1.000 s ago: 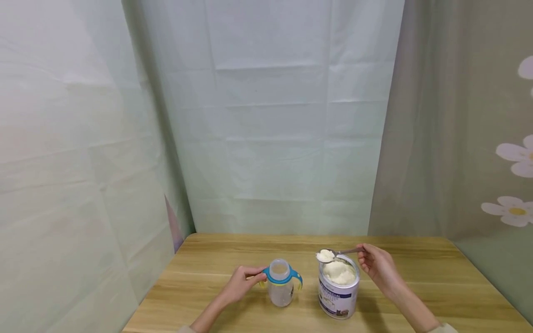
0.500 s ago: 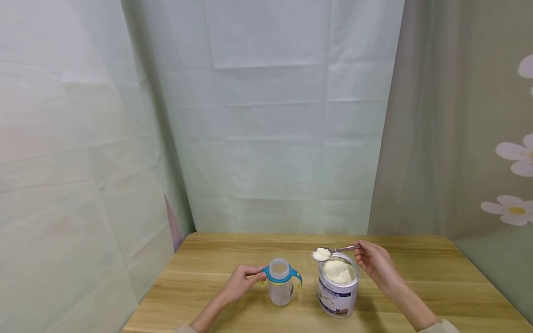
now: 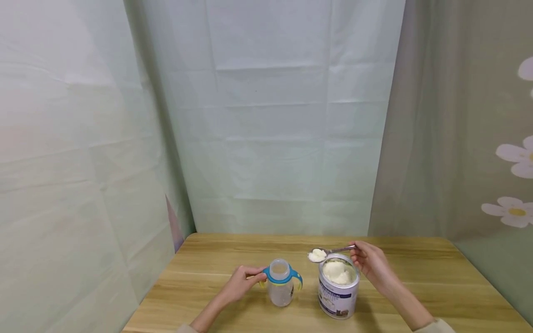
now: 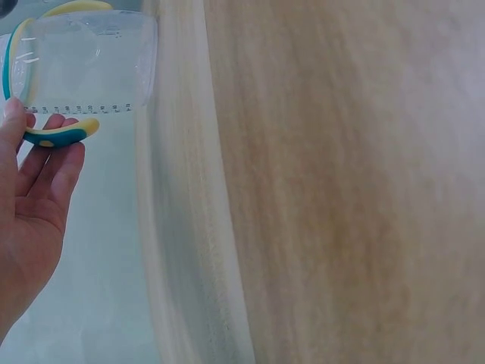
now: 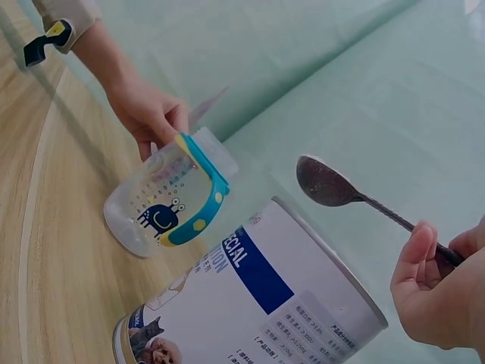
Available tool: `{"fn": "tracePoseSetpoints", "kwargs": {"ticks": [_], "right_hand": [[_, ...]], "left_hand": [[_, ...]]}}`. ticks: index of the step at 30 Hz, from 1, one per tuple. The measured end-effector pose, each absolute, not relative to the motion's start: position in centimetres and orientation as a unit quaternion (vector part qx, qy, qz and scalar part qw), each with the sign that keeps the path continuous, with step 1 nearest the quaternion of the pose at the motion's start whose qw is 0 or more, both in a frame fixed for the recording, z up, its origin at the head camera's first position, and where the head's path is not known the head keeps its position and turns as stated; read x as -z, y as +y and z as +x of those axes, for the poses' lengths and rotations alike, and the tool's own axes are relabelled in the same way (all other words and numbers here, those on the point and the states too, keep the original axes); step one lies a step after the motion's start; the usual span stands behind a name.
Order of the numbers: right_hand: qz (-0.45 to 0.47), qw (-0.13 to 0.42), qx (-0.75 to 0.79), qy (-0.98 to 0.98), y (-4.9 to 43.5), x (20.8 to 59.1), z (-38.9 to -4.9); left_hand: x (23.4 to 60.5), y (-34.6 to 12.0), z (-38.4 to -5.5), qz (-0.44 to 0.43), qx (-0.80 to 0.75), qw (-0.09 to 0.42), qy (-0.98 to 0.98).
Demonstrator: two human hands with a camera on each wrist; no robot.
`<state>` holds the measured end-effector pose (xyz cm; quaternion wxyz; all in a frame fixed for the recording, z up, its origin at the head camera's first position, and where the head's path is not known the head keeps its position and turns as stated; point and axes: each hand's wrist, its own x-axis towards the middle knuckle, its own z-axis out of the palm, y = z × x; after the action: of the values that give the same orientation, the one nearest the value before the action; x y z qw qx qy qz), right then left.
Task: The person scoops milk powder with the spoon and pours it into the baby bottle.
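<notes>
A clear baby bottle (image 3: 281,293) with a blue collar and two blue-and-yellow handles stands upright and uncapped on the table. My left hand (image 3: 243,283) pinches its left handle, and in the left wrist view the fingers curl about that handle (image 4: 64,136). My right hand (image 3: 372,264) pinches the end of a metal spoon (image 3: 339,249). White powder (image 3: 318,255) is heaped in the spoon's bowl, which hangs above the left rim of an open can (image 3: 339,300). More pale powder (image 3: 336,273) nearly fills the can. From the right wrist view only the underside of the spoon bowl (image 5: 326,182) shows.
The bottle and can stand side by side with a narrow gap on the wooden table (image 3: 225,249). Pale cloth (image 3: 270,138) hangs behind the table, with more cloth at the left and a flower-printed curtain (image 3: 441,138) at the right.
My right hand has shifted left with the loaded spoon, its bowl passing from over the can's powder to just beyond the left rim. The left hand and bottle stay put.
</notes>
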<state>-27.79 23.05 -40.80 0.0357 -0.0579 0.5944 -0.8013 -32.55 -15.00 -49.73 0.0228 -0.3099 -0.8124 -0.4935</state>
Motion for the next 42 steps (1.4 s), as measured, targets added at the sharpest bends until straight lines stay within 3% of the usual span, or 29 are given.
{"fn": "tracePoseSetpoints", "kwargs": {"ticks": [23, 33, 42], "right_hand": [[-0.068, 0.055, 0.791, 0.606, 21.5, 40.5, -28.2], [-0.070, 0.067, 0.797, 0.596, 20.6, 40.5, -28.4], [-0.076, 0.086, 0.810, 0.576, 19.9, 40.6, -28.7]], "left_hand": [[49.3, -14.7, -32.6, -0.311, 0.476, 0.019, -0.822], [46.5, -14.1, -30.6, -0.316, 0.477, 0.020, -0.820], [46.5, -14.0, -30.5, -0.319, 0.473, 0.031, -0.821]]}}
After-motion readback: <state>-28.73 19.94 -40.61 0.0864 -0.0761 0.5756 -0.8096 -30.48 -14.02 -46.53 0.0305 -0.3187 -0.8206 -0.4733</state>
